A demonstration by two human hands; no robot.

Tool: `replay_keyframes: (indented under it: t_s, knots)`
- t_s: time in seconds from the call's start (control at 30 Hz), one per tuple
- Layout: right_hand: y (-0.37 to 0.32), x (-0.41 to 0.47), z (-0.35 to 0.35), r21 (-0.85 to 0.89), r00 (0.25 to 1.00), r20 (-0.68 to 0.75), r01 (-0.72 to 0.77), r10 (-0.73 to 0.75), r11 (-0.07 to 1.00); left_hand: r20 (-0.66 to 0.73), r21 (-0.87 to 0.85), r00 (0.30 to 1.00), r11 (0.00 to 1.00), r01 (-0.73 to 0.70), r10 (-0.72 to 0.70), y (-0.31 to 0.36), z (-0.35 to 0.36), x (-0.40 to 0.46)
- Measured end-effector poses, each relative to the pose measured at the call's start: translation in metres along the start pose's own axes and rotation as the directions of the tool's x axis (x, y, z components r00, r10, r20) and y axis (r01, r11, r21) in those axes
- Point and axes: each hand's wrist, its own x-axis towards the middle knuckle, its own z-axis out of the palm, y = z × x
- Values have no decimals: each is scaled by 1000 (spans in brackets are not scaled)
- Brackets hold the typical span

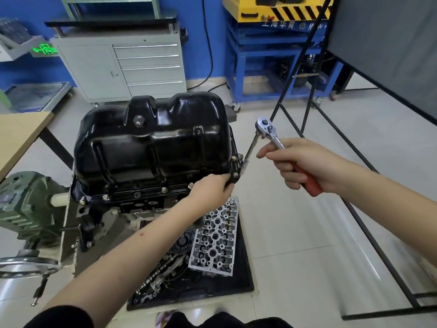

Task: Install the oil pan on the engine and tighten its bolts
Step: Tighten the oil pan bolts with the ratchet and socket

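A glossy black oil pan sits upside-up on the engine block, with several bolts along its near flange. My right hand grips the red handle of a ratchet wrench. Its extension bar slants down to a bolt at the pan's right corner. My left hand holds the flange corner just beside the socket end, fingers curled over the rim.
A black floor tray below holds a cylinder head and camshaft parts. A green engine-stand gearbox with a handwheel is at left. A grey drawer cabinet stands behind, a black frame at right, a wooden table at left.
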Motion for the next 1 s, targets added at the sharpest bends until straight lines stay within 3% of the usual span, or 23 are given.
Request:
replay_keyframes:
  t_s: [0.17, 0.4, 0.53, 0.63, 0.8, 1.0]
  knots:
    - [-12, -10, -14, 11, 997, 28, 75, -76, 997, -20, 2, 999, 1000, 26, -26, 5, 9, 10]
    - [-5, -12, -10, -22, 998, 46, 48, -47, 999, -132, -83, 988, 994, 69, -79, 8, 13, 17]
    - [-6, -10, -7, -28, 996, 78, 50, -48, 998, -97, -94, 991, 992, 85, -94, 14, 12, 18]
    - [-10, -7, 0, -46, 988, 145, 60, -53, 997, -103, -197, 989, 977, 84, -106, 6, 3, 3]
    - [-19, 4, 20, -140, 948, 315, 102, -53, 985, -316, -376, 934, 926, 36, -165, -27, -30, -30]
    - [-36, 28, 58, -272, 908, 412, 200, -74, 941, -322, -351, 945, 935, -57, -63, -59, -58, -49]
